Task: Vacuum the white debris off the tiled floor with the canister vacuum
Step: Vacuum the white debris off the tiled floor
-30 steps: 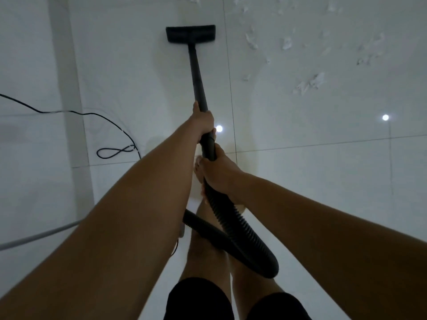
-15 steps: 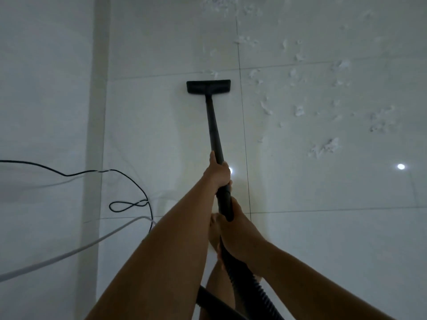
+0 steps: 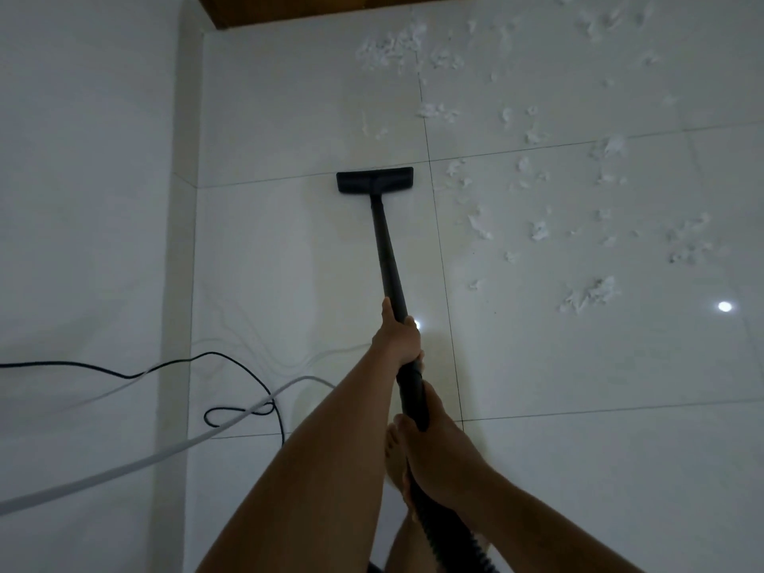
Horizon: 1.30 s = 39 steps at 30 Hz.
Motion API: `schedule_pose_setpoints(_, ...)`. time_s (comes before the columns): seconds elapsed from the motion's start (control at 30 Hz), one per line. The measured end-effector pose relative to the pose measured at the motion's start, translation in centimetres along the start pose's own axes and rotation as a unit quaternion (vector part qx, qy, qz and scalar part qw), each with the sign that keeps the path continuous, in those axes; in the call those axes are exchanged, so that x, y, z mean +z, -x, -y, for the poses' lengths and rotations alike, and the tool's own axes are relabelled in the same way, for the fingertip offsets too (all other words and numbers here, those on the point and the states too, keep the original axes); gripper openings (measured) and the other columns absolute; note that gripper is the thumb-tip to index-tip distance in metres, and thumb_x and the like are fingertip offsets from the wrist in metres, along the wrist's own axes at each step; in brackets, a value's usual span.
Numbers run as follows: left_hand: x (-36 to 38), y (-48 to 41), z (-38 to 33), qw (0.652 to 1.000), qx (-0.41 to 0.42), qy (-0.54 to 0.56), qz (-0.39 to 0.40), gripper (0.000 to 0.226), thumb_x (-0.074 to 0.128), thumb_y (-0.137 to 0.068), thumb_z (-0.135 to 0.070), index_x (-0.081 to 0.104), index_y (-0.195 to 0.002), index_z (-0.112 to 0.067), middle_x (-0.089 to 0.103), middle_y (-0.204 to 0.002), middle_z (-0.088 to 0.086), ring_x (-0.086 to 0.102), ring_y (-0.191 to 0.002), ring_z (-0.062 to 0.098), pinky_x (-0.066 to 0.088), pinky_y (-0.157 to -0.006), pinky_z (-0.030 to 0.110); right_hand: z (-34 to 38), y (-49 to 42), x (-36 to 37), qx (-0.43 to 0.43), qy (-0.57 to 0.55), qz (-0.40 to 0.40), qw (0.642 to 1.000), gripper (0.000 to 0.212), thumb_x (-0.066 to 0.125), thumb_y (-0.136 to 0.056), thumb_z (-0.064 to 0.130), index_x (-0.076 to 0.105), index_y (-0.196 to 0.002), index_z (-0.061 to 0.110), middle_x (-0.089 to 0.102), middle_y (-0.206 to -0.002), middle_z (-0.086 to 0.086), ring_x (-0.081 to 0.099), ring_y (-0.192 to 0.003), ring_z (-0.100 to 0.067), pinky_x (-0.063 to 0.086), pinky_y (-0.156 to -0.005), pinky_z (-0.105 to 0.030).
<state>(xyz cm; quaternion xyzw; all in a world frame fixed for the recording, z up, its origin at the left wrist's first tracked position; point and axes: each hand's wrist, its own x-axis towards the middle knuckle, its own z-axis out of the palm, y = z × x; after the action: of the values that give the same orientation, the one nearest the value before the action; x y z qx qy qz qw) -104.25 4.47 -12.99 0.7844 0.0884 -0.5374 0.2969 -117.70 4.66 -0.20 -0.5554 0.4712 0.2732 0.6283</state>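
A black vacuum wand point(image 3: 386, 258) runs away from me to a flat black floor nozzle point(image 3: 374, 180) lying on the white tiled floor point(image 3: 289, 262). My left hand point(image 3: 397, 337) grips the wand higher up. My right hand point(image 3: 434, 444) grips it lower, where the ribbed black hose point(image 3: 450, 539) begins. White debris point(image 3: 537, 192) lies scattered over the tiles right of the nozzle and beyond it, with a bigger clump point(image 3: 589, 295) at mid right. The canister is out of view.
A thin black cord point(image 3: 231, 390) loops on the floor at the left, crossed by a white cable point(image 3: 124, 465). A white wall point(image 3: 82, 200) stands on the left. A brown wooden edge point(image 3: 289, 8) shows at the top. My bare foot point(image 3: 395, 452) stands under the wand.
The view has tilted up: nozzle, hands and cords sit lower in frame, and more debris plus the wooden edge have appeared at the top. Both hands keep their grip on the wand.
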Motion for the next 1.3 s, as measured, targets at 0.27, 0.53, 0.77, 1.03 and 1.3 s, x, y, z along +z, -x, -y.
schedule_pose_setpoints(0.27, -3.0, -0.3, -3.8, 1.000, -0.010, -0.013, 0.008, 0.069, 0.033, -0.109, -0.032, -0.014, -0.157, -0.046, 0.066, -0.101, 0.020, 0.061, -0.071, 0.022, 0.059, -0.092, 0.050, 5.6, 0.7, -0.5, -0.011, 0.019, -0.005, 1.000, 0.057, 0.038, -0.111, 0.031, 0.013, -0.162, 0.038, 0.062, -0.087, -0.005, 0.052, -0.037, -0.001, 0.038, -0.033, -0.011)
schedule_pose_setpoints(0.53, -4.6, -3.2, -7.1, 1.000, 0.002, -0.020, 0.004, 0.067, 0.032, -0.109, -0.032, -0.012, -0.159, -0.043, 0.064, -0.094, 0.017, 0.060, -0.066, 0.021, 0.060, -0.090, 0.046, 9.6, -1.7, -1.7, -0.031, 0.049, -0.007, 0.998, 0.054, 0.037, -0.112, 0.022, 0.019, -0.163, 0.027, 0.026, -0.082, 0.013, 0.042, -0.060, -0.006, 0.031, -0.030, -0.005)
schedule_pose_setpoints(0.77, -6.2, -6.6, -13.3, 1.000, 0.005, -0.001, 0.003, 0.066, 0.033, -0.110, -0.033, -0.010, -0.160, -0.043, 0.064, -0.088, 0.014, 0.059, -0.061, 0.018, 0.062, -0.072, 0.039, 14.0, -6.6, -3.9, -0.021, 0.043, -0.003, 0.999, 0.056, 0.039, -0.111, 0.031, 0.016, -0.161, 0.040, 0.064, -0.091, 0.001, 0.058, -0.059, -0.008, 0.043, -0.040, -0.014)
schedule_pose_setpoints(1.03, -7.8, -10.4, -20.0, 1.000, 0.009, 0.011, -0.010, 0.067, 0.033, -0.110, -0.033, -0.011, -0.159, -0.043, 0.064, -0.083, 0.013, 0.059, -0.056, 0.017, 0.057, -0.059, 0.033, 19.3, -11.8, -7.2, 0.000, 0.029, 0.003, 1.000, 0.060, 0.038, -0.110, 0.039, 0.006, -0.160, 0.047, 0.069, -0.095, -0.007, 0.061, -0.051, -0.009, 0.047, -0.043, -0.018)
schedule_pose_setpoints(1.3, -9.3, -12.1, -25.3, 1.000, 0.001, 0.016, -0.007, 0.067, 0.032, -0.110, -0.031, -0.012, -0.159, -0.043, 0.062, -0.081, 0.013, 0.056, -0.051, 0.015, 0.050, -0.045, 0.027, 24.2, -13.5, -9.9, -0.004, 0.017, 0.007, 1.000, 0.062, 0.039, -0.111, 0.033, 0.005, -0.161, 0.045, 0.068, -0.097, -0.011, 0.057, -0.044, -0.009, 0.043, -0.037, -0.016)
